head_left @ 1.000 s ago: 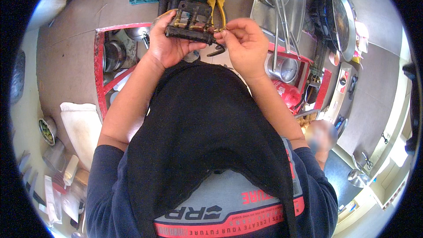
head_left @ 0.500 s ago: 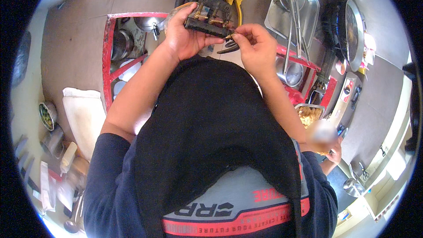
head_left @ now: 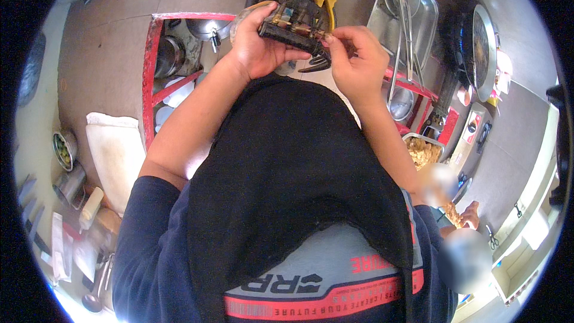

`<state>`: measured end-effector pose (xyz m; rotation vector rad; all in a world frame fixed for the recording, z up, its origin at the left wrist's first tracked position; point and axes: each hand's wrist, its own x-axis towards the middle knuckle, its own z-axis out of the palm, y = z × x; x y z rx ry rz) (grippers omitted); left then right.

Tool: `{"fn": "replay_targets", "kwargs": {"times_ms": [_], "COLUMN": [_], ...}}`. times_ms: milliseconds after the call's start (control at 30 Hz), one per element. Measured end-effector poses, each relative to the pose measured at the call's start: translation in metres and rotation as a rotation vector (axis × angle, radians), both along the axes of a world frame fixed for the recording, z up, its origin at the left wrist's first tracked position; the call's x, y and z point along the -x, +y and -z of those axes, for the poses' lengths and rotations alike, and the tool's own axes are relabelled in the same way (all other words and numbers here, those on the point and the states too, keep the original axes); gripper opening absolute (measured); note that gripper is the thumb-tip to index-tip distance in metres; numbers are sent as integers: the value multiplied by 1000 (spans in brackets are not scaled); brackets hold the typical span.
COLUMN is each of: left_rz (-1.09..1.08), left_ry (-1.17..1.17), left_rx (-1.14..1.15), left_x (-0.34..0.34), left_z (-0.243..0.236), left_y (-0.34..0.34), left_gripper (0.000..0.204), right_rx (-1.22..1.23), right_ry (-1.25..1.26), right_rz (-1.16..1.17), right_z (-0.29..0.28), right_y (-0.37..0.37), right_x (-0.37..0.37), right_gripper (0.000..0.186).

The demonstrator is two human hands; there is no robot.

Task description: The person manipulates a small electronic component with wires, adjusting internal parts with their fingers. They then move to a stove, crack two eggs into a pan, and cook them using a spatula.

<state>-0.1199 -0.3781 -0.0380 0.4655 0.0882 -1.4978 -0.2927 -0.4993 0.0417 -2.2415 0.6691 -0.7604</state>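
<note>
My left hand point(head_left: 258, 45) grips a dark, boxy part with brass-coloured metal pieces point(head_left: 293, 21), looking like an electrical component, held up near the top middle. Its thumb and fingers hold the left end and the underside. At the other end, my right hand point(head_left: 359, 60) pinches with thumb and forefinger at a small brass-coloured piece point(head_left: 323, 34) on the part; its exact kind is too small to tell. Just behind the part are yellow handles point(head_left: 326, 7), apparently of pliers. A dark curved piece point(head_left: 315, 66) shows below it, between my hands.
A red metal frame point(head_left: 149, 78) with pots stands below and left of my hands. On the right are a metal tray point(head_left: 418, 9) with tongs, a large pan point(head_left: 481, 48) and a tray of fried food point(head_left: 424, 151). Another person's hand point(head_left: 470, 215) shows at lower right.
Both hands and the part have shifted slightly right in view. My right fingers now sit higher on the part's right end. The other person's hand has moved right and down.
</note>
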Motion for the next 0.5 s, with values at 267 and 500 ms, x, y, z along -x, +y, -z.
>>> {"fn": "replay_targets", "kwargs": {"times_ms": [267,500], "left_rz": [17,44], "left_ry": [-19,0], "left_rx": [10,20], "left_x": [0,-2], "left_z": [1,3], "left_y": [1,1], "left_gripper": [69,68], "right_rx": [147,121], "right_ry": [22,14], "right_rz": [-48,-9], "right_z": [-8,-9], "right_y": [7,10], "right_x": [-3,-3], "right_gripper": [8,7]}}
